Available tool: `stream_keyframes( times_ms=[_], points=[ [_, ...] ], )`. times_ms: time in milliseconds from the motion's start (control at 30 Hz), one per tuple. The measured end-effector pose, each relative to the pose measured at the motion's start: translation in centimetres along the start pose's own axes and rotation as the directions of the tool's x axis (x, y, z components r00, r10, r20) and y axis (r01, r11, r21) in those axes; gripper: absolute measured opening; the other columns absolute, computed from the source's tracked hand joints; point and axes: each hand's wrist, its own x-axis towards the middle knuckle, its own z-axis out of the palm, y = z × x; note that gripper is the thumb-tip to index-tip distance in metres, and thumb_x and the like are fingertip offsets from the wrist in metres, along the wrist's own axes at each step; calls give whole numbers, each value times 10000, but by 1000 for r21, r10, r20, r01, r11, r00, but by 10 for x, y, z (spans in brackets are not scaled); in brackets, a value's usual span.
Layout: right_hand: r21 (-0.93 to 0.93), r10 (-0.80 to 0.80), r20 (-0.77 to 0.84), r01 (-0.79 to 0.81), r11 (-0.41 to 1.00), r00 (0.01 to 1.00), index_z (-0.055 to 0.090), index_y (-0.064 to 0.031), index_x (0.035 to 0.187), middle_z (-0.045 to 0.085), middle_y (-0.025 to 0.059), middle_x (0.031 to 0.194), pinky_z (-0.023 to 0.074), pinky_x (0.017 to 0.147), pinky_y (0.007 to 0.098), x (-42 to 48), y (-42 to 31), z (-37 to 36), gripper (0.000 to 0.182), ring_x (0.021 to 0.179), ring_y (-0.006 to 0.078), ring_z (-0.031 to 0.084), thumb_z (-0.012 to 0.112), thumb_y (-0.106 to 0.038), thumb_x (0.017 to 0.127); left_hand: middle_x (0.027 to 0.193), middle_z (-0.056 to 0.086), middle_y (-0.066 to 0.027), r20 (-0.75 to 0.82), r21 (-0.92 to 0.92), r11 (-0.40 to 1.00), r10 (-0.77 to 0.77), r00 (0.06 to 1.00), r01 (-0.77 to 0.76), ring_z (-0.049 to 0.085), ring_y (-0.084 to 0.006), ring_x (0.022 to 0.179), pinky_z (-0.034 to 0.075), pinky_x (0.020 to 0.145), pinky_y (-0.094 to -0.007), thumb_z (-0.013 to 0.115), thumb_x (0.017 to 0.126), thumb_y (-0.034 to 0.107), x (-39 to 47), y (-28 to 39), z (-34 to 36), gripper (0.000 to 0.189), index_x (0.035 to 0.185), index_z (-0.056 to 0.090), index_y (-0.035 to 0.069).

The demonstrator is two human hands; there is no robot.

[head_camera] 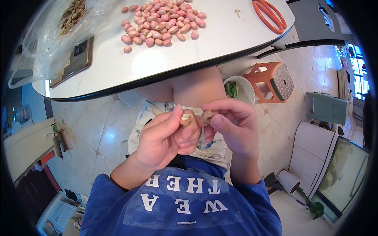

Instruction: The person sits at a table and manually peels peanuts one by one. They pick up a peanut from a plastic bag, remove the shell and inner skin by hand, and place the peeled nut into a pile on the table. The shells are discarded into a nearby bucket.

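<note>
Over my lap, my left hand (pixel 164 134) pinches a broken-open peanut (pixel 186 119) between thumb and fingers; a pale kernel shows at its top. Close beside it, my right hand (pixel 236 126) grips a brown piece of peanut shell (pixel 207 117) in thumb and fingertips. A heap of pink shelled peanuts (pixel 162 25) lies on the white table (pixel 189 54) beyond my hands. At the far left, a see-through plastic bag (pixel 38 50) holds unshelled peanuts (pixel 73 16).
A dark phone (pixel 76 60) lies partly against the bag. Red-handled pliers or scissors (pixel 270 16) lie at the table's right end, near a small curled scrap (pixel 237 13). Below the table stand a lined bin (pixel 248 88) and an orange plastic stool (pixel 270 82).
</note>
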Motion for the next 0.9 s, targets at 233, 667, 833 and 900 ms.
stream_keyframes(
  times_ms=[233, 667, 833, 900],
  points=[
    [-36, -12, -33, 10, 999, 999, 640, 74, 1179, 688, 104, 890, 576, 627, 254, -2, -2, 4, 259, 747, 131, 664, 623, -14, 935, 746, 412, -28, 31, -21, 999, 35, 999, -34, 371, -133, 658, 355, 588, -252, 254, 1076, 398, -2, -1, -3, 488, 817, 472, 45],
    [-811, -528, 10, 316, 493, 849, 677, -8, 938, 684, 93, 848, 548, 619, 253, -4, -5, 16, 160, 714, 158, 671, 727, 50, 797, 1161, 536, -172, 55, 466, 833, 308, 950, -297, 568, -234, 1046, 489, 887, -364, 338, 1070, 355, -3, -6, -2, 440, 980, 554, -19],
    [-882, -490, 114, 315, 350, 864, 688, -20, 899, 680, 86, 836, 517, 630, 279, -5, -15, 13, 198, 709, 202, 655, 768, 39, 728, 1151, 540, -163, 59, 493, 816, 315, 947, -302, 570, -220, 1028, 456, 930, -359, 375, 1064, 344, -4, -9, -4, 422, 962, 567, -17],
    [-882, -467, 144, 327, 340, 873, 691, -36, 891, 678, 80, 830, 517, 634, 302, -4, -22, 15, 203, 703, 230, 657, 784, 13, 717, 1093, 532, -133, 120, 515, 790, 316, 941, -332, 561, -194, 975, 435, 925, -333, 390, 1062, 338, -2, -8, -4, 408, 968, 561, -20]
  ],
)
